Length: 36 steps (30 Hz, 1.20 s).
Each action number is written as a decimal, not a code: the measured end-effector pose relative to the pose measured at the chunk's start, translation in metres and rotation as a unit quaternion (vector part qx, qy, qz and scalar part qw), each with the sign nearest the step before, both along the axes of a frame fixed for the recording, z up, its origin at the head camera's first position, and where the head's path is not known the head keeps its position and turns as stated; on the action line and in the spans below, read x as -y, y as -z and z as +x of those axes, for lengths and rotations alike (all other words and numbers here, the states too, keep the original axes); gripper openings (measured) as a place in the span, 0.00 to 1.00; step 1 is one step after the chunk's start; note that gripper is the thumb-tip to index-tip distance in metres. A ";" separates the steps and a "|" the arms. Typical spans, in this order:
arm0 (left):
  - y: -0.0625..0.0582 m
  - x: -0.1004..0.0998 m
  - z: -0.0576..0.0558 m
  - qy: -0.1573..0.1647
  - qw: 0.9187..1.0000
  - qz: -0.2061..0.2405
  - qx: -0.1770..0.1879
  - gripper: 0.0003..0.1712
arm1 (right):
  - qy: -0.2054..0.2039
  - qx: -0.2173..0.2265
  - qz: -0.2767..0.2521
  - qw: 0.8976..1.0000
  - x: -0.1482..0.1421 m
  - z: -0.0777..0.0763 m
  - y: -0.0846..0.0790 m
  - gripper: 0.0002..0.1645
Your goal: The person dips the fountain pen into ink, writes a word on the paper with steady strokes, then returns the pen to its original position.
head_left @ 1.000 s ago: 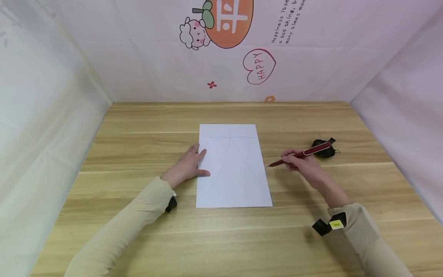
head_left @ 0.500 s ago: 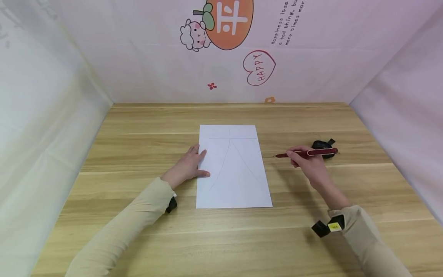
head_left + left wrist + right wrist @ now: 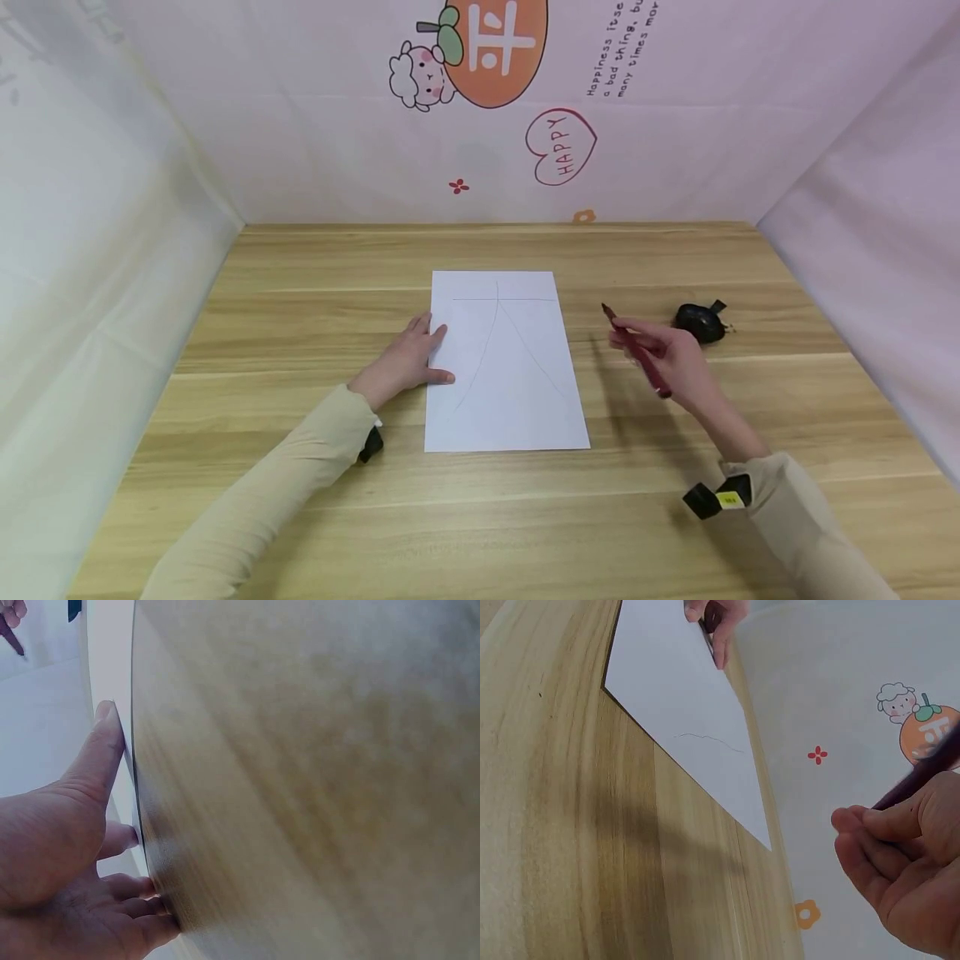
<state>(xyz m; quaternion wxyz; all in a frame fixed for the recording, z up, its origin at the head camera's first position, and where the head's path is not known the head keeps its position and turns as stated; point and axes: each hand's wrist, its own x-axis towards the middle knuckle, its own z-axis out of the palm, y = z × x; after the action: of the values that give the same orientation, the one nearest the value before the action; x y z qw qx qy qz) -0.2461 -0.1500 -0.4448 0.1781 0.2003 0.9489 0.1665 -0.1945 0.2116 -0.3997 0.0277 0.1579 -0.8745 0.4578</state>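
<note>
A white sheet of paper point(image 3: 517, 367) lies on the wooden table, with thin lines drawn on it: one across, a short upright one and two slanting strokes. My left hand point(image 3: 405, 360) rests on the sheet's left edge, thumb and fingers spread; in the left wrist view, the left hand point(image 3: 67, 855) touches along the paper's edge. To the right of the paper, my right hand point(image 3: 667, 358) pinches a dark red pen point(image 3: 637, 354) above the table. Its narrow end points away and to the left. The pen point(image 3: 911, 784) is partly hidden by the fingers in the right wrist view.
A small black rounded object point(image 3: 700, 322) with a tab lies just beyond the right hand. A printed white cloth point(image 3: 337, 125) hangs behind the table point(image 3: 337, 258), and white cloth sides stand left and right.
The pen has turned in my right hand: its narrow end swung from pointing left to pointing away, and its back end came nearer. My left hand and the paper stayed put.
</note>
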 end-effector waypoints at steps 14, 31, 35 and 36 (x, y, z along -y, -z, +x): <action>-0.001 -0.010 -0.001 0.013 1.000 -0.004 -0.005 0.51 | 0.108 -0.038 -0.175 0.978 -0.002 0.006 0.002 0.18; -0.002 -0.007 0.004 -0.009 1.000 0.014 0.006 0.51 | 0.146 -0.050 0.154 0.976 -0.097 -0.021 0.017 0.20; -0.001 -0.007 0.004 -0.011 1.000 0.016 0.005 0.50 | 0.178 -0.047 0.191 0.964 -0.133 -0.027 0.019 0.20; -0.001 -0.006 0.004 -0.012 1.000 0.016 0.005 0.50 | 0.183 -0.049 0.201 0.961 -0.140 -0.030 0.021 0.20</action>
<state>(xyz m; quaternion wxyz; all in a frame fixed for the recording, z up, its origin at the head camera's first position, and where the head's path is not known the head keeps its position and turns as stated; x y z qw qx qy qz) -0.2416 -0.1437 -0.4442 0.1775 0.1912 0.9476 0.1845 -0.2242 0.3521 -0.4205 0.1216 0.0200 -0.9599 0.2517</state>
